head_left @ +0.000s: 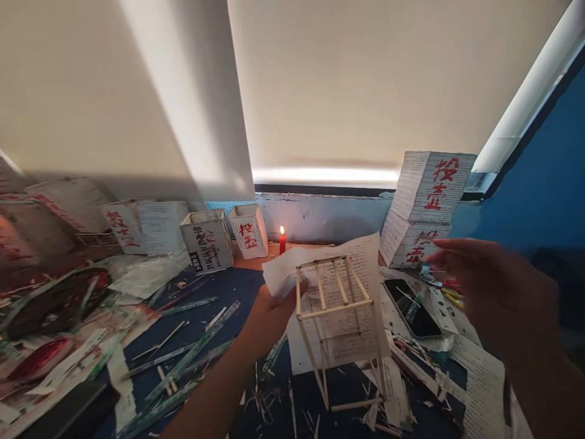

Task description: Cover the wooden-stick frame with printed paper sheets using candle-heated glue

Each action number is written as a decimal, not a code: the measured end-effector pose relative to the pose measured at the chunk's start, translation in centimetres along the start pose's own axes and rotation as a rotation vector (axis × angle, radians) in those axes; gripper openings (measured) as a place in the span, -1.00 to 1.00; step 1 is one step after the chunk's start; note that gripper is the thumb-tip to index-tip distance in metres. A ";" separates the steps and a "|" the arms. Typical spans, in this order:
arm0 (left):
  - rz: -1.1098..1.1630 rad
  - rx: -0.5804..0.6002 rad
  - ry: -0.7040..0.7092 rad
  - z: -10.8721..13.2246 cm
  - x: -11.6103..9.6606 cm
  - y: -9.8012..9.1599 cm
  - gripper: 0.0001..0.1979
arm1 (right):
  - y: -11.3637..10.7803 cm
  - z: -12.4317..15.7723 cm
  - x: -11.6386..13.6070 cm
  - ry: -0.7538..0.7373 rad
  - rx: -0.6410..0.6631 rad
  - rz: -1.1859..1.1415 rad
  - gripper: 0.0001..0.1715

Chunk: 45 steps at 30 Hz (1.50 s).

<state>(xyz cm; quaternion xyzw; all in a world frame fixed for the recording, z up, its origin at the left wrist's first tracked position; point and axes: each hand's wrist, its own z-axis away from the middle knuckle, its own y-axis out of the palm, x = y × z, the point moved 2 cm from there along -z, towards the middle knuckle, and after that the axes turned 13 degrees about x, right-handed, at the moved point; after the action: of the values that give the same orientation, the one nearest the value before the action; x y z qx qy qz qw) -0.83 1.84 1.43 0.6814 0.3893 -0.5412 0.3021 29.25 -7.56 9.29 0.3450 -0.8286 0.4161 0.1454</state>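
My left hand (273,314) is closed around the far left side of a box-shaped frame of thin wooden sticks (336,309). The frame stands tilted, its slatted end up. A printed paper sheet (365,259) lies against its back, partly hidden by the sticks; whether my fingers also grip it I cannot tell. My right hand (498,292) is raised at the right, apart from the frame, thumb and forefinger pinched together. Anything between those fingertips is too small to make out. Behind the frame burns a short red candle (282,244).
Paper-covered boxes with red characters (247,230) stand along the wall; two more are stacked (450,189) at the right. A phone (411,308) lies beside the frame. Loose sticks, paper scraps and clear tape strips (192,353) litter the dark blue tabletop. A pale blind (320,91) hangs behind.
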 end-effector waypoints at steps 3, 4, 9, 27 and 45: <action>0.047 -0.047 -0.014 0.0 -0.2 0.0 -0.61 | -0.3 2.0 0.5 -0.016 0.107 0.169 -0.67; 0.056 -0.046 -0.016 0.0 -0.2 0.1 -0.60 | 0.0 2.8 0.4 -0.041 0.210 0.203 -0.62; 0.386 0.002 -0.119 -0.2 0.7 1.1 -0.52 | 1.3 7.1 0.5 -0.275 0.562 0.210 -0.32; 0.568 0.282 -0.598 3.4 -1.4 2.4 -0.47 | 1.1 7.5 1.7 0.331 0.586 -0.529 -0.85; 0.105 0.199 -0.433 0.1 -5.4 3.0 -0.22 | 9.2 0.9 0.6 0.488 0.334 -1.268 -0.81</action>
<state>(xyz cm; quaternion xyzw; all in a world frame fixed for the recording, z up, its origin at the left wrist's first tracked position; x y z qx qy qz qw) 1.08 -0.92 6.65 0.5952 0.2242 -0.6938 0.3379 22.50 -4.70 3.63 0.6764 -0.3361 0.4382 0.4872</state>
